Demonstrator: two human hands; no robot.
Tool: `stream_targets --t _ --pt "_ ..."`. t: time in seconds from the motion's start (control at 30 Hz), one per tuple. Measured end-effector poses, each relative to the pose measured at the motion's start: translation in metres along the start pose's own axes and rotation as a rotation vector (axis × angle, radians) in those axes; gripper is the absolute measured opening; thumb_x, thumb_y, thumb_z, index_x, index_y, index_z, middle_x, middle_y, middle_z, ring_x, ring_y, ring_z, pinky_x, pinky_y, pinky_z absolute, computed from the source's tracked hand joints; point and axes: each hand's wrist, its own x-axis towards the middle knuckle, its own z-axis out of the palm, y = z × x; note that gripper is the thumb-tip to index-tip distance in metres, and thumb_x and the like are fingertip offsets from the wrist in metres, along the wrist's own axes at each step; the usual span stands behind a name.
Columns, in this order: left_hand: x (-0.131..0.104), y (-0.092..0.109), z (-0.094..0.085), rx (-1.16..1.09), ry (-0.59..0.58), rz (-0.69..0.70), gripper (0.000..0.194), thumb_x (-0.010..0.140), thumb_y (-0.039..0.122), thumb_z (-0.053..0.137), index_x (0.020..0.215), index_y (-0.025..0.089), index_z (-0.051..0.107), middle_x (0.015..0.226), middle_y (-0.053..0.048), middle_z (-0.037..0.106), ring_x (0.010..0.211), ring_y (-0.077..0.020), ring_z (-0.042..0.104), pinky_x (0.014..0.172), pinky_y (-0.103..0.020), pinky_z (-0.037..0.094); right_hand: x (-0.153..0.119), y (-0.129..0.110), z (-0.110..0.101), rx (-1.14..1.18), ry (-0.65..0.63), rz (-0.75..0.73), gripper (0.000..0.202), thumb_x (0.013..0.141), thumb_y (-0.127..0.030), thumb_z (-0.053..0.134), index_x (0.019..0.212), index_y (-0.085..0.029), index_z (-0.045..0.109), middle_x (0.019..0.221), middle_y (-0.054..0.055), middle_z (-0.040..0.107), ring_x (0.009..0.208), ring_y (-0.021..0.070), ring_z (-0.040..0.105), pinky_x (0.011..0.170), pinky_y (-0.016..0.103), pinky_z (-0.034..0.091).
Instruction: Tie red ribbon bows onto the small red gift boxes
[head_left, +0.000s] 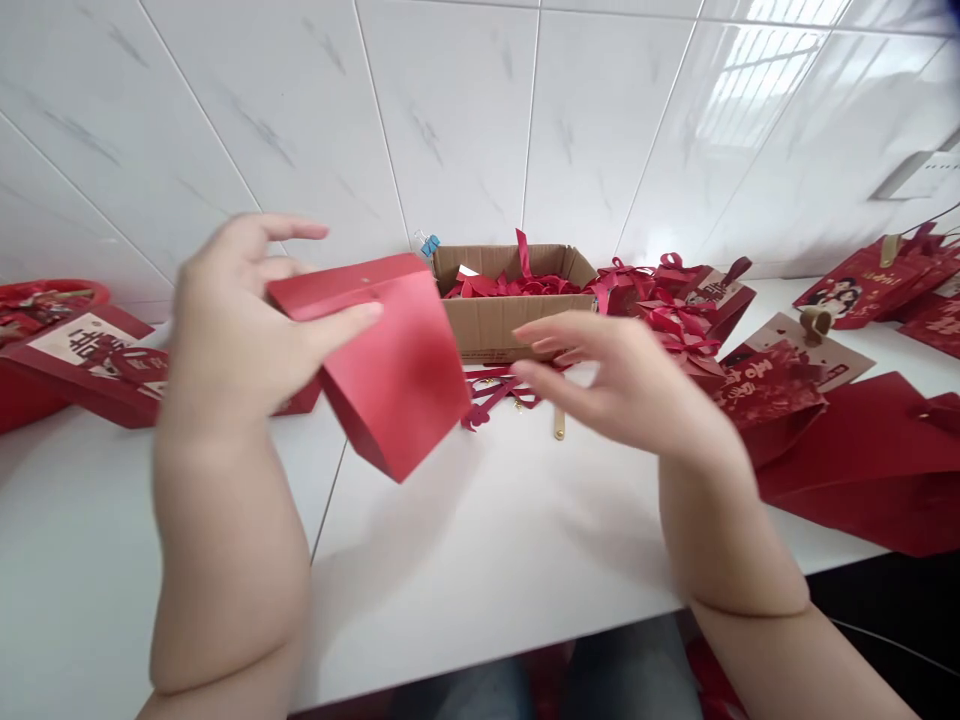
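Observation:
A plain red gift box, tapering toward its top edge, hangs tilted above the white table. My left hand grips it near that top edge, with the thumb on the near face; the fingers behind are partly hidden. To its right, my right hand is in the air with fingers apart, holding nothing and not touching the box. Behind and below the hands, dark red ribbons with small gold pieces lie on the table. Close to my right hand is a gold strap with a snap.
An open cardboard box full of red ribbons stands by the tiled wall, a blue binder clip on its corner. Red gift boxes and a red basin are at left. More red bags and a large red sheet crowd the right.

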Motion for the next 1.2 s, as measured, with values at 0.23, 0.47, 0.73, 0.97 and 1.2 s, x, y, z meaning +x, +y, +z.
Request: stream_targets --t 0.23,0.47,0.73,0.97,1.2 --pt "-0.024 0.012 0.056 -0.413 -0.398 -0.026 0.051 0.083 0.047 0.061 0.125 0.025 0.041 0.082 0.000 0.064 0.075 -0.0164 0.065 0.065 -0.029 0.053 0.018 0.011 0.068 0.460 -0.159 0.000 0.074 0.072 -0.036 0.075 0.138 -0.028 0.041 0.135 0.007 0.055 0.122 0.0253 0.053 0.095 0.039 0.051" --pt "-0.002 -0.019 0.076 -0.358 -0.368 -0.097 0.040 0.084 0.046 0.055 0.116 0.024 0.050 0.109 -0.006 0.059 0.094 -0.0207 0.063 0.078 -0.036 0.055 0.033 0.049 0.064 0.841 -0.219 0.376 0.043 0.080 -0.031 0.063 0.122 -0.025 0.058 0.103 0.004 0.069 0.079 0.0178 0.066 0.062 0.029 0.054" --pt "0.011 -0.033 0.064 -0.291 -0.719 -0.064 0.033 0.075 0.035 0.064 0.107 0.027 0.063 0.108 -0.004 0.067 0.090 -0.0212 0.066 0.074 -0.033 0.055 0.040 0.071 0.065 1.020 -0.218 0.485 0.035 0.064 -0.030 0.074 0.094 -0.026 0.057 0.082 -0.002 0.065 0.065 0.0160 0.062 0.048 0.023 0.045" --pt "0.018 -0.032 0.032 0.044 -0.982 0.028 0.011 0.070 0.025 0.062 0.074 0.025 0.051 0.068 0.002 0.055 0.054 -0.0144 0.049 0.048 -0.026 0.035 0.034 0.057 0.090 0.934 -0.283 0.310 0.023 0.065 -0.027 0.071 0.082 -0.021 0.057 0.081 -0.003 0.059 0.071 0.0129 0.056 0.061 0.024 0.043" --pt "0.016 -0.031 0.028 0.229 -1.013 0.190 0.016 0.072 0.026 0.051 0.065 0.022 0.037 0.063 0.000 0.042 0.052 -0.0138 0.034 0.047 -0.027 0.026 0.028 0.044 0.080 0.512 -0.329 0.305 0.021 0.073 -0.036 0.066 0.085 -0.022 0.057 0.085 -0.001 0.061 0.076 0.0150 0.055 0.061 0.025 0.042"
